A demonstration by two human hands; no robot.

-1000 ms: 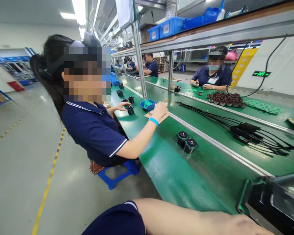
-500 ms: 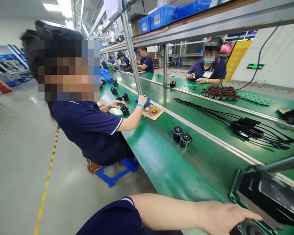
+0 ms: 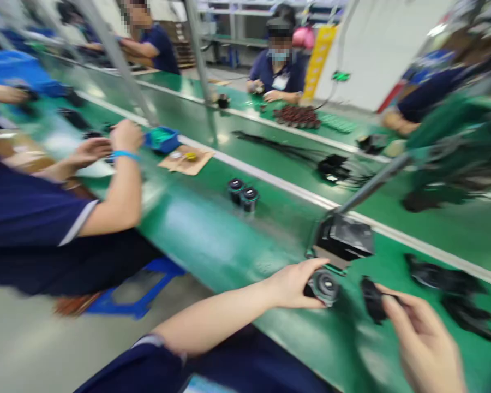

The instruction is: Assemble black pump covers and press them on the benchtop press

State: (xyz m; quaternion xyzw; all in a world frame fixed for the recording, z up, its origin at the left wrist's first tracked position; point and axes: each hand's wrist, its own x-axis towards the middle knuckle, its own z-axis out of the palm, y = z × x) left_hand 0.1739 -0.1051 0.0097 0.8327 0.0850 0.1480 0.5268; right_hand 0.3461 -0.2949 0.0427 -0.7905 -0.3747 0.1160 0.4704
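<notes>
Low in the centre right, my left hand [image 3: 294,285] is closed round a cylindrical black housing [image 3: 326,287], whose round, ringed face points away from the palm. To its right, my right hand [image 3: 425,338] pinches a round black cap-like part [image 3: 373,300] between thumb and fingers, apart from the housing. Just behind the housing stands a black box-like fixture [image 3: 343,237] with a metal bar rising from it. Blur hides the finer detail of both held parts.
Two black cylindrical units [image 3: 243,195] stand together on the green bench [image 3: 204,218]. Black parts [image 3: 450,289] lie to the right. A co-worker's arm [image 3: 123,180] reaches over the bench at left, near a blue tray [image 3: 162,140]. Black cables [image 3: 331,166] lie beyond the rail.
The view has swung right and my right hand with the black cap-like part has come into sight. My left hand, earlier at the lower right edge, now shows wrapped round the housing.
</notes>
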